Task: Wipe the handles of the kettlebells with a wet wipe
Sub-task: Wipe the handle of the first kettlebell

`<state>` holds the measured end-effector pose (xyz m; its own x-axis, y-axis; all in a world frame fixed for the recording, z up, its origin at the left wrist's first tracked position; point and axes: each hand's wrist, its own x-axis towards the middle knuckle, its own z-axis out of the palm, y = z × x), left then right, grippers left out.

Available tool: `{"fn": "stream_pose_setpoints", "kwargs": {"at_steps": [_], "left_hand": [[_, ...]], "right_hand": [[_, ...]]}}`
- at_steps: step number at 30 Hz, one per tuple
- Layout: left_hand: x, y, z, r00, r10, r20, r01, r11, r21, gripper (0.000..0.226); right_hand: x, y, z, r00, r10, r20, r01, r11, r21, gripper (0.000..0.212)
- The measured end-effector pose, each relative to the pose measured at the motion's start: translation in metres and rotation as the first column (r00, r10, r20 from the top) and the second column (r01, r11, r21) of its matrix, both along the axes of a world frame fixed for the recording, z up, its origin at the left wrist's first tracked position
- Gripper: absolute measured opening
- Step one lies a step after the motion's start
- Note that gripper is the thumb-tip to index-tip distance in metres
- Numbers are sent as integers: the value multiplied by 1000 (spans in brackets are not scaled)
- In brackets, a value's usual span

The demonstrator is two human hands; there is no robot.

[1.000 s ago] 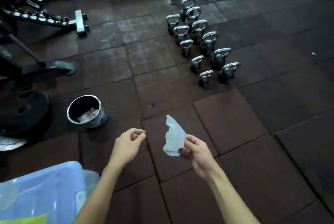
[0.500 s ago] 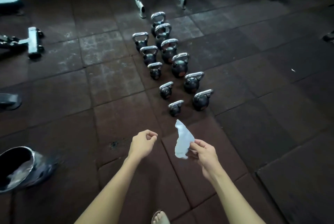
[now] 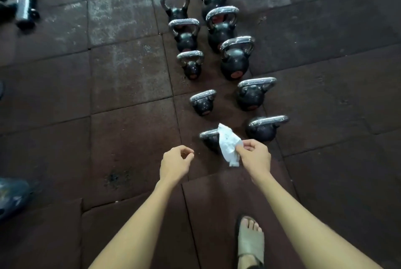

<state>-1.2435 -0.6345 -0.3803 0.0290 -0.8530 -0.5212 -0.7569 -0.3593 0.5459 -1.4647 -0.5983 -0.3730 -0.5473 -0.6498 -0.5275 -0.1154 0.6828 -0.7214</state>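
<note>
The right hand [image 3: 257,158] pinches a crumpled white wet wipe [image 3: 229,146] just above the nearest black chrome-handled kettlebell [image 3: 210,138], while the left hand [image 3: 174,163] hangs loosely curled and empty beside it.

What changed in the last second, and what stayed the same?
The person stepped up to the kettlebells; the bin slid to the left edge and a sandalled foot appeared. The wipe, pinched in the right hand, now overlaps the nearest kettlebell. Unchanged: that pinch, the empty left hand, the kettlebell rows.
</note>
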Motion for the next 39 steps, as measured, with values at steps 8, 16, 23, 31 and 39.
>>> {"fn": "stream_pose_setpoints", "kwargs": {"at_steps": [8, 16, 23, 31, 39], "left_hand": [[-40, -63, -150, 998, -57, -27, 48, 969, -241, 19], [-26, -84, -202, 970, -241, 43, 239, 892, -385, 20], [-24, -104, -209, 958, -276, 70, 282, 886, -369, 15], [-28, -101, -202, 963, -253, 93, 269, 899, -345, 16], [-27, -89, -201, 956, -259, 138, 292, 872, -392, 16]], "right_hand": [[-5, -91, -149, 956, 154, -251, -190, 973, -130, 6], [-5, -105, -205, 792, 375, -481, -514, 836, -194, 15], [-29, -116, -227, 509, 614, -604, -835, 523, -172, 26], [-36, -120, -231, 439, 546, -714, -863, 477, -166, 30], [1, -99, -243, 158, 409, -899, -907, 420, 32, 9]]}}
